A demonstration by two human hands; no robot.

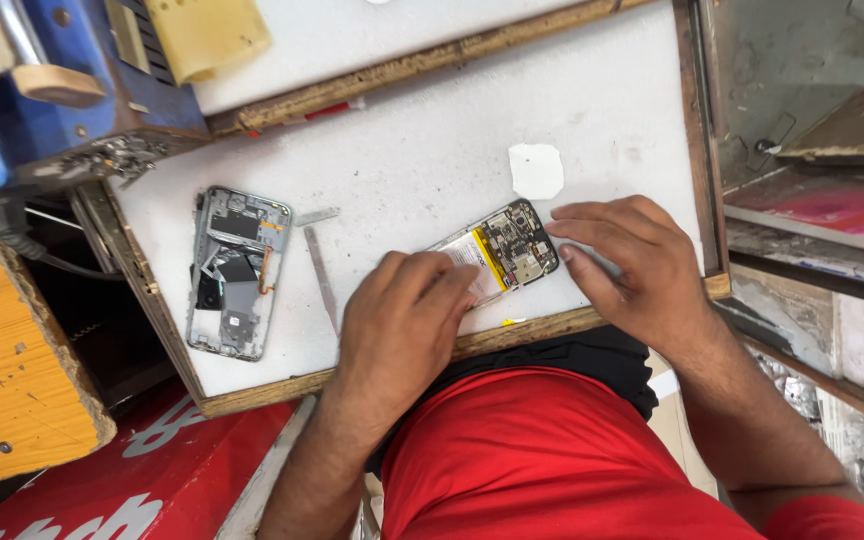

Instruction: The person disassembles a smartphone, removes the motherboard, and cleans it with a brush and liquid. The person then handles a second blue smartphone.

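Observation:
An opened phone (508,248) lies on the white work board (422,150), its circuit board and pale battery exposed. My left hand (399,322) lies over the phone's lower half, fingers pressing on the battery. My right hand (628,262) rests flat beside the phone's upper end, fingertips touching its edge. A separate grey phone frame (235,270) lies to the left, with thin metal tweezers (320,278) and a small metal strip (318,215) between it and my left hand.
A white scrap (536,170) lies above the phone. The board has a wooden rim (512,333) at the front. A blue machine (42,80) and yellow sponge (207,35) stand at the back left, an orange block (12,360) to the left.

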